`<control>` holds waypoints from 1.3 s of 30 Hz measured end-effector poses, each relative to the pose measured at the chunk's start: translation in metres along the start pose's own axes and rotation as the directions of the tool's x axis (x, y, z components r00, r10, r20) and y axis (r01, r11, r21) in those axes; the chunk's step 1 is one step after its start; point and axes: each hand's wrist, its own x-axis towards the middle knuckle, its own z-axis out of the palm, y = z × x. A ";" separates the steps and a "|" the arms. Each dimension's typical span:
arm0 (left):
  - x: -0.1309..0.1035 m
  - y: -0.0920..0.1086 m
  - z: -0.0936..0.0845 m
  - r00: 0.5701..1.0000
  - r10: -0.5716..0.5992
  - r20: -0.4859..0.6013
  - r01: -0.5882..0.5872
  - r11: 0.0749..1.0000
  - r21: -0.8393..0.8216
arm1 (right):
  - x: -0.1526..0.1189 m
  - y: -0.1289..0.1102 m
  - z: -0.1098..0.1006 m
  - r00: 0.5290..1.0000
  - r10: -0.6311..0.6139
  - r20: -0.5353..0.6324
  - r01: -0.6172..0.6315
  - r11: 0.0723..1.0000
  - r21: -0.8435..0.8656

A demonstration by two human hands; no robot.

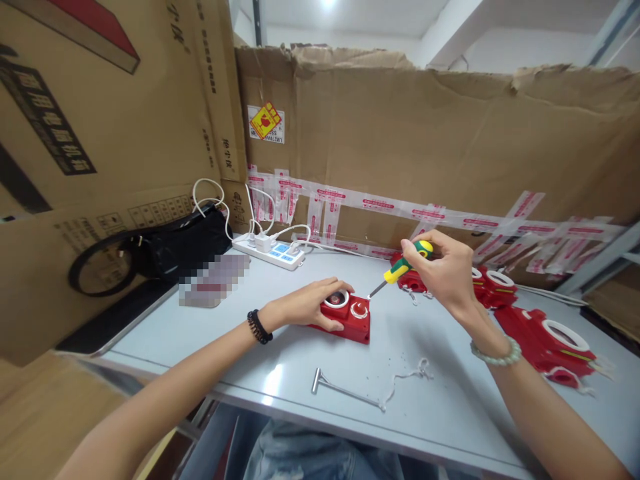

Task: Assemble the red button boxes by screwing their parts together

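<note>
My left hand [320, 305] is wrapped over the left part of a red housing [356, 328] with a white ring on top, pressing it against the table. In my right hand [445, 270] is a screwdriver [399, 270] with a yellow and green handle. Its shaft slants down to the left, and the tip meets the housing's far right corner, beside a round red part with white around it. Nearer the table's front edge lies a metal T-shaped tool [345, 389] with a white string [397, 377] at its end.
More red housings [545, 340] with white rings lie at the right. A white power strip [270, 251] with plugged cables stands at the back, near a black bag [185, 243]. Behind the table [210, 347] rises a taped cardboard wall [400, 133].
</note>
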 end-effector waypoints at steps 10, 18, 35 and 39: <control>0.000 0.002 -0.001 1.000 0.000 0.002 0.000 1.000 0.005 | 0.001 -0.004 -0.001 1.000 0.006 -0.013 -0.006 1.000 0.023; 0.000 0.002 -0.001 1.000 0.008 -0.005 -0.008 1.000 -0.004 | 0.001 -0.004 0.002 1.000 0.011 0.001 -0.011 0.999 0.034; 0.000 0.003 -0.001 1.000 -0.002 -0.003 0.002 1.000 -0.008 | -0.001 0.002 0.008 1.000 -0.002 0.019 0.002 1.000 -0.004; 0.000 0.003 -0.001 1.000 -0.003 -0.007 0.003 1.000 -0.009 | 0.000 0.003 0.011 0.999 -0.024 0.027 0.025 1.000 -0.012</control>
